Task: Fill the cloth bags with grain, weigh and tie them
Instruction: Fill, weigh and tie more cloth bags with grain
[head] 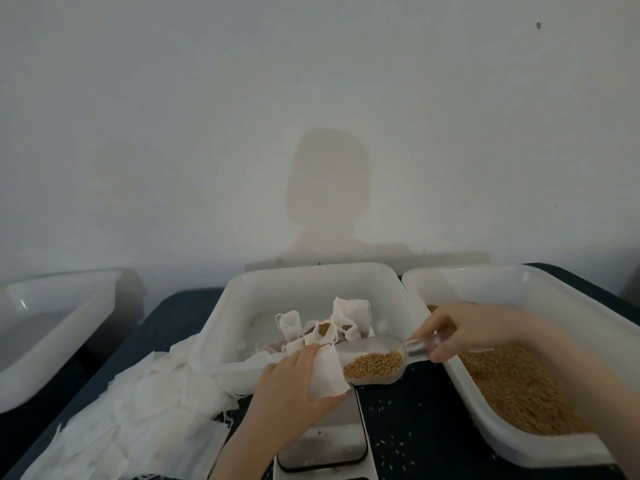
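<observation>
A: What's the setting?

B: A plain pale wall [311, 81] with a person's shadow [327, 192] on it, and below it a dark table [415, 410] sprinkled with loose grains.

A: And the hands?

B: The left hand [294, 389] has its grip curled round an empty white cloth bag [327, 374], holding it just above the scale [332, 441] at the near edge. The right hand [460, 332] pinches the handle of a clear scoop [377, 358] between fingers and thumb. The scoop is loaded with grain, and its front end meets the bag's mouth.

A: Where's the rest of the grain?

B: In the white tray on the right [540, 445], under the right forearm. The middle tray [221, 327] holds several filled bags [325, 329] standing open with grain showing at the top.

A: Anything on the left?

B: A heap of flat empty bags [138, 410] lying on the table against the middle tray, and further left another white tray [69, 327], well apart.
</observation>
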Motion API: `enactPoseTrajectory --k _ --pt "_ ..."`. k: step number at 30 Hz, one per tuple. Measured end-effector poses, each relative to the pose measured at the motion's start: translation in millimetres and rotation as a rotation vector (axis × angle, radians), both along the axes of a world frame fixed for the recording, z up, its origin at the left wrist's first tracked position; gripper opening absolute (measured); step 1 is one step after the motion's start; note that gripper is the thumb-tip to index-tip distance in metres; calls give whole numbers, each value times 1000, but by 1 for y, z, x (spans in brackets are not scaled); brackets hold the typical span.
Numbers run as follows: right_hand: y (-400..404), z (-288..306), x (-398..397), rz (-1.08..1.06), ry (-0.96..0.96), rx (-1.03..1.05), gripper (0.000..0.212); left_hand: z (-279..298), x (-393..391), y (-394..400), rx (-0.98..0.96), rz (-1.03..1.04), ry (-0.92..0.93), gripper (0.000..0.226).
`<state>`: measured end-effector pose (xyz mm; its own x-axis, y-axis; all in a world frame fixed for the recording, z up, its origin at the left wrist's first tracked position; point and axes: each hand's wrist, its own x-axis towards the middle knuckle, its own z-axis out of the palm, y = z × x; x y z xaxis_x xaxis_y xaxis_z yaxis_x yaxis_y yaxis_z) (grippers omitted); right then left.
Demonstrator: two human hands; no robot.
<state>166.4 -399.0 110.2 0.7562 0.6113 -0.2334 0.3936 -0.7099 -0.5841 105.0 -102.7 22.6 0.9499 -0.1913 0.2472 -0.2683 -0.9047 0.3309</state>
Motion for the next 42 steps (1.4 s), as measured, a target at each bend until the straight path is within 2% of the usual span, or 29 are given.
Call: enactPoseTrajectory --k 4,10,15,17,20,25,27,29,31,32,35,40,42 --pt "6 3 -1 -16 -13 -39 25 -3 -1 -10 -37 -52 53 83" --pt "19 14 -2 11 -42 -99 22 -4 -1 -8 -82 -19 -36 70" --pt "31 20 -7 -64 -184 -161 34 -3 2 -12 -96 41 -41 73" --pt "39 24 -11 -74 -308 -250 36 -5 2 -14 -110 68 -5 69" --pt "53 29 -18 -43 -640 -415 31 -11 3 -19 -205 93 74 53" --pt "89 36 -39 25 -1042 -692 31 -21 4 -31 -298 153 102 39" --pt "97 39 -45 32 -1168 -708 46 -24 5 -36 -324 168 98 38" --pt "102 42 -48 58 -1237 -700 74 -26 6 -39 -350 182 89 38" --pt "105 45 -50 96 -1242 -706 93 -27 7 -40 -339 195 81 40" --pt "105 46 -51 100 -1227 -716 95 -27 8 -40 -325 196 80 40" --pt "105 46 -51 86 -1188 -749 88 -27 8 -38 -309 193 92 41" --pt "101 40 -45 9 -1161 -734 64 -25 6 -36 -297 209 79 42" --pt "91 35 -40 -16 -1133 -709 47 -24 6 -34 -328 200 60 46"
